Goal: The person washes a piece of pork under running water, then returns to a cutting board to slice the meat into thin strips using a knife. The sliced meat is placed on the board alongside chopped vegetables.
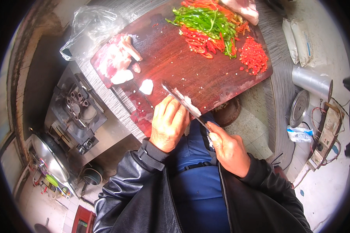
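Note:
My right hand (229,150) grips a kitchen knife (186,105) whose blade points up and left over the near edge of a dark red wooden cutting board (163,58). Fingers bent, my left hand (169,122) presses down beside the blade; what lies under it is mostly hidden. A strip of pale meat or fat (189,104) lies along the blade's other side. Further left are a white piece (146,86) and a larger cut of raw meat (113,58). At the back lie sliced green peppers (207,21), sliced red peppers (198,42) and chopped red pepper (253,56).
A clear plastic bag (93,27) lies beyond the board at left, near a gas stove (77,109). More raw meat (243,8) is at the far right corner. A metal cylinder (312,83) and power strip (323,139) are at right.

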The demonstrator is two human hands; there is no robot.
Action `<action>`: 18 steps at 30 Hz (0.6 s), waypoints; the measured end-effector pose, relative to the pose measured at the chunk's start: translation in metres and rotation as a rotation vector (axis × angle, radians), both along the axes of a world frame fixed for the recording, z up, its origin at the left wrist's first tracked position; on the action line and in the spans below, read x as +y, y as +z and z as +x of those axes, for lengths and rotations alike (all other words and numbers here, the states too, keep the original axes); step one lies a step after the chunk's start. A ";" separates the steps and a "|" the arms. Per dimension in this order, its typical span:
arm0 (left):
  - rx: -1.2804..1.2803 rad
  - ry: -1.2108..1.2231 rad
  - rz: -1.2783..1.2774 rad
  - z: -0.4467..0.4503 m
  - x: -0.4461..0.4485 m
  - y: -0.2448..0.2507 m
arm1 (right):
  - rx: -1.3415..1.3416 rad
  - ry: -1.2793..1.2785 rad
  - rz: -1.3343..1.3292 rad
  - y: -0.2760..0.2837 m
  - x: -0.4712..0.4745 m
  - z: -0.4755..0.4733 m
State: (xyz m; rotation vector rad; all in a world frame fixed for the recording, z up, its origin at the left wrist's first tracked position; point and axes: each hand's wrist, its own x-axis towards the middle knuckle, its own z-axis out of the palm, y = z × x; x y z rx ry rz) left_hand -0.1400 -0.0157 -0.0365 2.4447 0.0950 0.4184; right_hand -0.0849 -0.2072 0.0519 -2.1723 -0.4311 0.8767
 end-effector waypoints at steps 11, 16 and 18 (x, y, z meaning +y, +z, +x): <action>0.027 0.017 0.002 -0.005 -0.005 -0.002 | 0.012 0.035 -0.036 -0.016 0.022 0.007; 0.013 0.058 0.012 -0.003 -0.008 -0.002 | 0.005 0.004 -0.012 -0.008 0.002 0.001; -0.007 0.077 -0.033 0.000 -0.008 -0.002 | -0.044 -0.045 0.030 -0.009 -0.002 0.001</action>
